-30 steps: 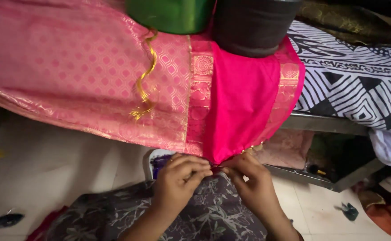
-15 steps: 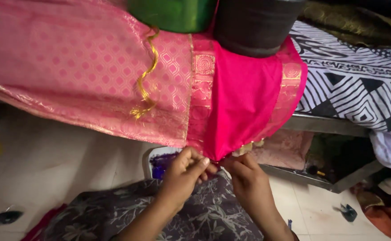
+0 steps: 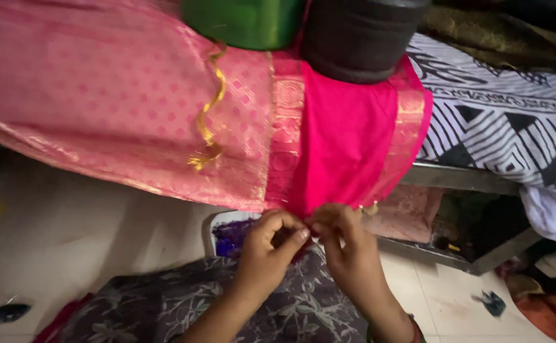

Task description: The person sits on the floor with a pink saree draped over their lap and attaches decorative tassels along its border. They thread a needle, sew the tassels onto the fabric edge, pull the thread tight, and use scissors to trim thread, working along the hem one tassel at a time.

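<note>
A pink patterned sari (image 3: 125,108) with a gold woven border hangs over the edge of a bed, its plain bright-pink end panel (image 3: 344,140) facing me. My left hand (image 3: 266,254) and my right hand (image 3: 348,251) meet at the lower hem of that panel, fingertips pinched on the fringe threads there. A curled gold thread (image 3: 207,121) dangles down the patterned part. My lap is covered by grey floral cloth (image 3: 227,311).
A green container (image 3: 243,22) and a black one (image 3: 360,38) stand on the sari. A black-and-white patterned sheet (image 3: 506,127) covers the bed at right. A white tub of purple stuff (image 3: 227,232) sits on the tiled floor (image 3: 68,235).
Both hands have shifted slightly along the hem and drawn closer, fingertips now meeting at the pink panel's lower edge. The view has tilted a little.
</note>
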